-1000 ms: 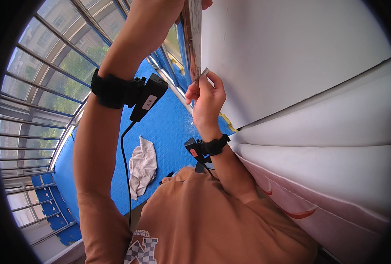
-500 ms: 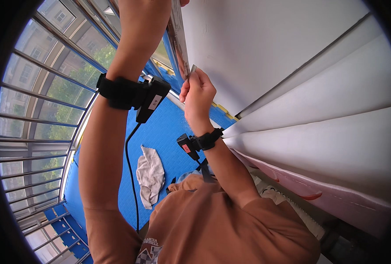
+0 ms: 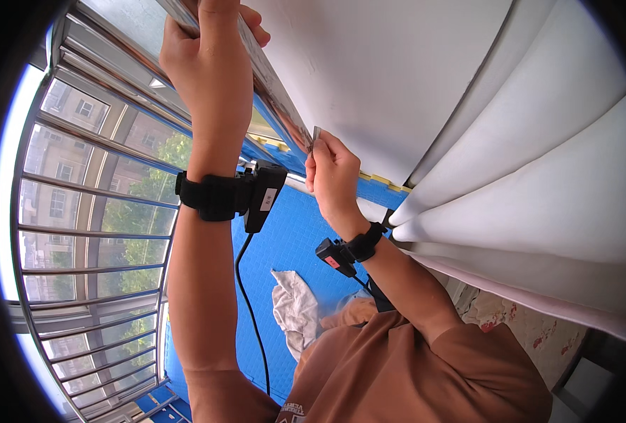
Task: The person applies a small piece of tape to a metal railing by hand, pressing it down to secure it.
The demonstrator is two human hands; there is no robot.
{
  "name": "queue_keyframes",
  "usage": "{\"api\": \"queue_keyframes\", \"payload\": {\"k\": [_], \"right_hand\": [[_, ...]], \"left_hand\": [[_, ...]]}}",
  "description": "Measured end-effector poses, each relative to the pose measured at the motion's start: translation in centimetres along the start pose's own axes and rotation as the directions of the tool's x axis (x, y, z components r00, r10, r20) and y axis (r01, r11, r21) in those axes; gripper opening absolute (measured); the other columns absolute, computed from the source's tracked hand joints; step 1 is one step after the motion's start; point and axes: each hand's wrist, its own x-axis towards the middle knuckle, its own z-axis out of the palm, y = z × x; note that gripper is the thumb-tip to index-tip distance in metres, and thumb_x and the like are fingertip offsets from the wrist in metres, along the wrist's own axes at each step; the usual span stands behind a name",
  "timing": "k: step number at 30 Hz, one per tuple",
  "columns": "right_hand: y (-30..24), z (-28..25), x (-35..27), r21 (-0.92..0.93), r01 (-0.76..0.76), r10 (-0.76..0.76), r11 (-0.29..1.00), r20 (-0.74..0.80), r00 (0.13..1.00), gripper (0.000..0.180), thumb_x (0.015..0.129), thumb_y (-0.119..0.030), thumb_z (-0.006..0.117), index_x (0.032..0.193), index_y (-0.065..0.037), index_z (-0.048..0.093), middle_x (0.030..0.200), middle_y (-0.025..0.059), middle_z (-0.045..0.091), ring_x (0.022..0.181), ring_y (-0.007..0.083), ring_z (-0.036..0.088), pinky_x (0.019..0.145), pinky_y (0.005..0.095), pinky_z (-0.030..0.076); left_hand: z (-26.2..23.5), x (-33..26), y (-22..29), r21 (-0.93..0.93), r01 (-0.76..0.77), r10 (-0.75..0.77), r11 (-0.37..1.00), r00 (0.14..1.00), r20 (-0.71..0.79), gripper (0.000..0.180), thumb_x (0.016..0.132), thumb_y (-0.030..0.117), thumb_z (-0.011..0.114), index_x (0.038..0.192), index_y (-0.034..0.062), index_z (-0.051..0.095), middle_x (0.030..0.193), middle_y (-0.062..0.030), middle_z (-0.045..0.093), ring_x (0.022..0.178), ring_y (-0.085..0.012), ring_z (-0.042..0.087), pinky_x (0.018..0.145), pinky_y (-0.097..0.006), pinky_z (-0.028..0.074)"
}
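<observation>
My left hand (image 3: 214,56) is raised at the top, its fingers wrapped around a long metal-edged frame (image 3: 274,83) that slants down toward the right. The narrow side of this frame is blotched with brown and grey marks. Lower along it, my right hand (image 3: 335,173) pinches a small flat grey metal blade (image 3: 317,132), whose tip sticks up past the fingers beside the frame's edge. Whether the blade touches the frame, I cannot tell. Each wrist wears a black strap with a small black device, and a cable hangs from the left device (image 3: 262,197).
Metal window bars (image 3: 101,233) curve along the left. A white wall panel (image 3: 369,77) and a pale curtain (image 3: 510,169) stand on the right. Below, a crumpled whitish cloth (image 3: 295,310) lies on the blue mat floor (image 3: 256,296).
The view has shifted upward and left, so my whole left hand now shows on the frame. My right hand still pinches the blade by the frame's edge.
</observation>
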Motion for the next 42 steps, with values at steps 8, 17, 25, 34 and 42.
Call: {"api": "queue_keyframes", "payload": {"k": [8,17,25,34,42], "right_hand": [[-0.1,0.2,-1.0,-0.064,-0.031,0.031,0.997,-0.002,1.000,0.026,0.100,-0.014,0.047,0.113,0.002,0.063,0.063,0.0009,0.052,0.044,0.0044,0.044,0.038,0.0207,0.037],[0.5,1.2,-2.1,-0.066,0.098,-0.101,0.993,-0.042,0.994,0.024,0.100,-0.013,0.046,0.111,0.001,0.062,0.062,0.0016,0.052,0.043,0.0051,0.045,0.037,0.0205,0.038],[1.3,0.6,-2.0,-0.135,0.122,-0.127,0.983,-0.031,0.991,0.027,0.100,-0.016,0.048,0.119,0.001,0.054,0.066,0.0033,0.057,0.050,0.0077,0.052,0.044,0.0226,0.043],[1.9,2.0,-2.9,0.065,0.094,-0.088,0.993,-0.084,0.993,0.022,0.100,-0.013,0.046,0.118,0.000,0.042,0.073,0.0077,0.059,0.053,0.0097,0.057,0.043,0.0231,0.047],[1.9,1.9,-3.2,0.082,0.147,-0.141,0.986,-0.081,0.987,0.024,0.100,-0.014,0.047,0.118,0.001,0.045,0.072,0.0084,0.060,0.050,0.0103,0.057,0.042,0.0244,0.049]], "left_hand": [[0.9,-0.1,1.2,0.010,-0.035,0.035,0.999,0.999,-0.013,0.045,0.089,0.046,0.059,0.097,0.0025,0.057,0.070,-0.0083,0.064,0.061,-0.0160,0.063,0.060,-0.028,0.049],[0.8,-0.2,1.7,-0.012,0.006,-0.006,1.000,1.000,-0.009,0.044,0.089,0.046,0.059,0.099,0.0037,0.056,0.072,-0.0075,0.063,0.062,-0.0159,0.063,0.058,-0.027,0.048],[0.8,-0.1,1.9,-0.019,0.004,-0.004,1.000,1.000,-0.010,0.045,0.089,0.048,0.060,0.100,0.0043,0.056,0.075,-0.0077,0.065,0.064,-0.0166,0.065,0.058,-0.027,0.049],[0.7,-0.3,2.1,0.005,-0.018,0.018,1.000,0.999,0.026,0.048,0.088,0.049,0.061,0.101,0.0034,0.055,0.077,-0.0088,0.066,0.066,-0.0166,0.066,0.052,-0.025,0.047],[0.7,-0.3,2.2,-0.007,-0.015,0.014,1.000,1.000,0.000,0.048,0.089,0.050,0.060,0.103,0.0040,0.055,0.080,-0.0082,0.067,0.067,-0.0166,0.067,0.049,-0.024,0.046]]}}
